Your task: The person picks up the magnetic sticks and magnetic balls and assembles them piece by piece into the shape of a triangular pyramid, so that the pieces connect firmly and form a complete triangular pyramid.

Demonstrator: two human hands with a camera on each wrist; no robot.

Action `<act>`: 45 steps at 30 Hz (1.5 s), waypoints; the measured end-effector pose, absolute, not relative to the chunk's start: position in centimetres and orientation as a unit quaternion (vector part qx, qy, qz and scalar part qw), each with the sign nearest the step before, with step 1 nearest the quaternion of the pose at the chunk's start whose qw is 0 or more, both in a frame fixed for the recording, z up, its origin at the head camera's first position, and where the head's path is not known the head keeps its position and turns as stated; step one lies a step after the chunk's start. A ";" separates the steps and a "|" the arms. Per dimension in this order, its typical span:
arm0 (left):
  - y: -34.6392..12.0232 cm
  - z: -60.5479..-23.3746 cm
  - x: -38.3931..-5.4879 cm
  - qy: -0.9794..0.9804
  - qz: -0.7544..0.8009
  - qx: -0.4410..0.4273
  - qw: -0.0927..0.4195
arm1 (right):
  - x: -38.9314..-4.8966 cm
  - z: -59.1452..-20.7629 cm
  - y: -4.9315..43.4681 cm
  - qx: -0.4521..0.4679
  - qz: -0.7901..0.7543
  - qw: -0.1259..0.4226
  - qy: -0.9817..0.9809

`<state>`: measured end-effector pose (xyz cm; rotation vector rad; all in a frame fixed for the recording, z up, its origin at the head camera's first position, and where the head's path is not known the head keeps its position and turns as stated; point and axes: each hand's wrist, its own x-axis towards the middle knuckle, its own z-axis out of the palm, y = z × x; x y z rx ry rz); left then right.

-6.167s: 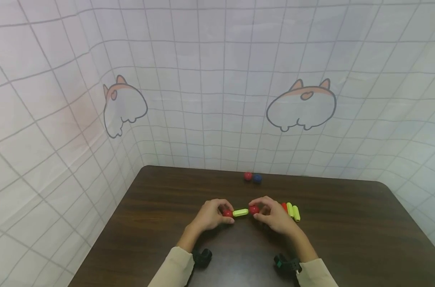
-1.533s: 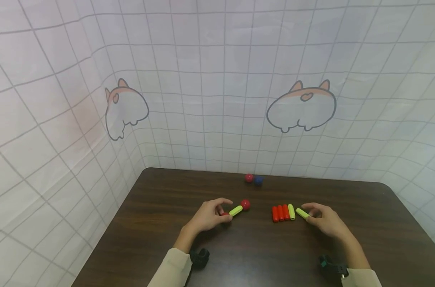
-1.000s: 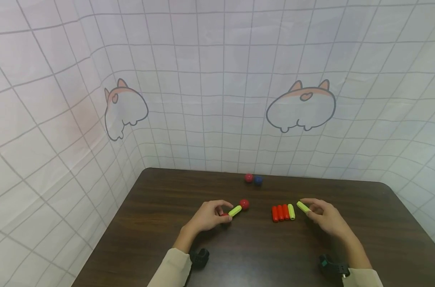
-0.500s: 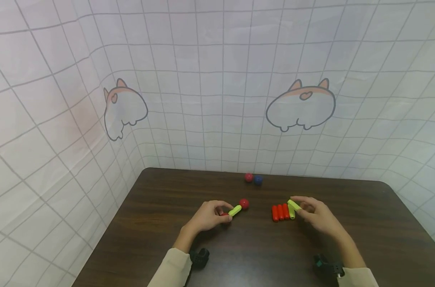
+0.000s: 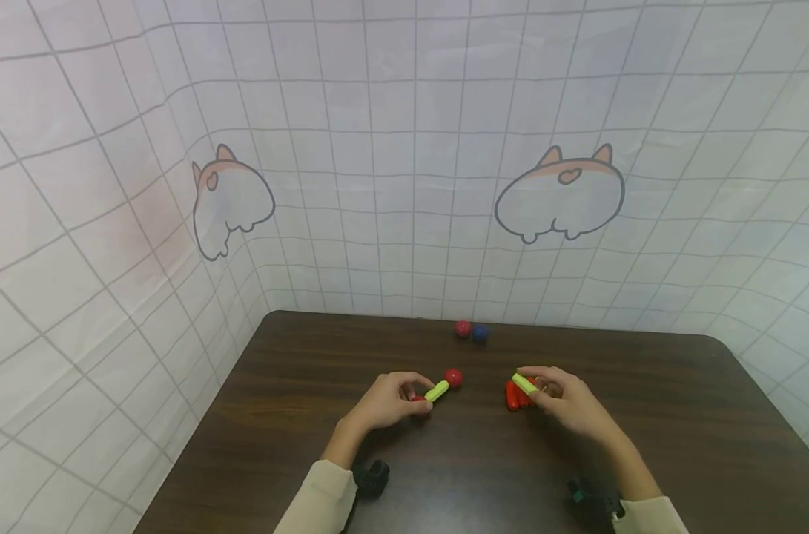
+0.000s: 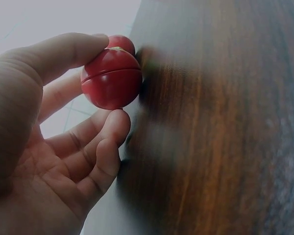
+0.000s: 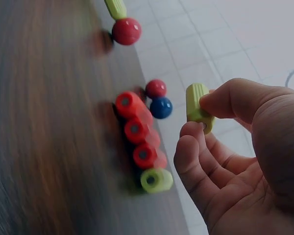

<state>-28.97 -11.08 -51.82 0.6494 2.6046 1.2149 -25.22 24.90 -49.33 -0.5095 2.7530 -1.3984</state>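
My left hand (image 5: pixel 392 400) pinches a red ball (image 6: pixel 112 78) between thumb and fingers, low over the table. From that ball a yellow-green rod (image 5: pixel 437 391) runs up and right to a second red ball (image 5: pixel 453 378), the three in one line. My right hand (image 5: pixel 567 400) pinches another yellow-green rod (image 7: pixel 198 107) with thumb and fingertips, raised above a row of rods. In that row lie three red rods (image 7: pixel 135 129) side by side and one yellow-green rod (image 7: pixel 157 180) at the end. The held rod and hand partly cover the row in the head view.
Near the table's far edge a red ball (image 5: pixel 463 328) and a blue ball (image 5: pixel 480 334) lie together. Behind the dark wood table (image 5: pixel 297 348) hangs a white grid-patterned curtain (image 5: pixel 377 185). A dark camera sits on each wrist.
My right hand has lifted the yellow-green rod from the right of the row and carried it left over the row. My left hand stays nearly still on its red ball.
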 end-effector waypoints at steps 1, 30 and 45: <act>-11.1 -51.8 -29.0 0.880 0.410 0.220 0.097 | -25.2 -49.3 24.6 -0.164 -0.448 0.010 0.879; -11.0 -51.7 -28.8 0.877 0.414 0.222 0.099 | -24.2 -50.8 17.4 -0.141 -0.460 0.013 0.876; -11.2 -51.7 -28.9 0.871 0.423 0.228 0.102 | -25.3 -51.2 13.9 -0.072 -0.448 0.005 0.891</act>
